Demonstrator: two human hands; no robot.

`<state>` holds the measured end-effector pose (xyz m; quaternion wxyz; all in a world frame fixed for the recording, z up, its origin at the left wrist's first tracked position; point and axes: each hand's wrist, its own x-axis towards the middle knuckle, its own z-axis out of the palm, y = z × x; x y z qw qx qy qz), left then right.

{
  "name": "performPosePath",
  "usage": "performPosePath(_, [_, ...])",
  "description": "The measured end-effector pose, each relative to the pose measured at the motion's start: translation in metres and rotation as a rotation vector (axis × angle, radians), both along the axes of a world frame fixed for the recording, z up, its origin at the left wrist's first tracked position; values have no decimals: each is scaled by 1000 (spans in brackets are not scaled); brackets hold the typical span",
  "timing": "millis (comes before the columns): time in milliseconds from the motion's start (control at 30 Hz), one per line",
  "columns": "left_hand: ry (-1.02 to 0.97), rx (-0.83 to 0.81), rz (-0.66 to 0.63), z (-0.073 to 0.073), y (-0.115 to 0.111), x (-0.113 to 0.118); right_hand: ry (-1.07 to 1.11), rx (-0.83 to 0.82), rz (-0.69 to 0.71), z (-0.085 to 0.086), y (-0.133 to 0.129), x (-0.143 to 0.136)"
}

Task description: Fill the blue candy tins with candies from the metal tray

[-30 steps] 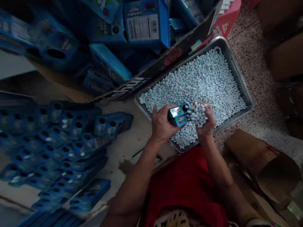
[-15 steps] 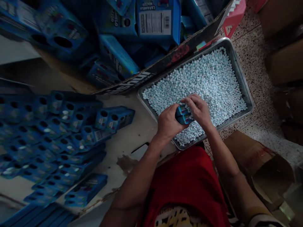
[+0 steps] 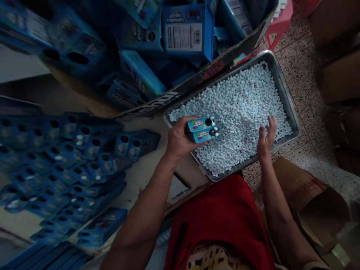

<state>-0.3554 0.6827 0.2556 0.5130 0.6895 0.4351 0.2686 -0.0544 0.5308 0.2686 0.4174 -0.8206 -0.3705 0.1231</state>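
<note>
Two small blue candy boxes (image 3: 200, 129) are held side by side in my left hand (image 3: 180, 138), over the left part of the metal tray (image 3: 295, 123). Each box has a round dark hole at its right end, with a few white candies at the opening. Pale blue and white candies (image 3: 239, 101) fill the tray in a thick layer. Over the tray's right front rim, my right hand (image 3: 266, 139) is open, its fingers apart and nothing in them.
Rows of blue boxes (image 3: 67, 165) with holes stand on the table at left. A large carton (image 3: 157, 101) of blue boxes lies behind the tray. A phone-like flat object (image 3: 178, 189) is beside my left forearm. An open brown carton (image 3: 312, 202) stands at lower right.
My left hand has moved left with the two boxes, turning their printed faces into view. My right hand has left the boxes, moved right and opened.
</note>
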Motion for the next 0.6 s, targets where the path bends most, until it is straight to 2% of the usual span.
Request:
performPosePath(100, [-160, -249, -35, -17, 10, 11, -50, 0, -64, -27, 25, 32])
performPosePath(167, [-224, -388, -36, -27, 15, 22, -31, 20, -70, -37, 45, 32])
performPosePath(300, [-356, -593, -37, -41, 16, 51, 153, 77, 1, -41, 72, 3])
performPosePath(400, [-413, -641, -99, -47, 10, 79, 303, 165, -5, -39, 82, -19])
performPosePath(500, [-433, -656, -191, -41, 3, 103, 456, 256, -111, -40, 85, -25])
performPosePath(600, [-395, -509, -279, -19, -1, 105, 785, 292, -230, -38, 82, -20])
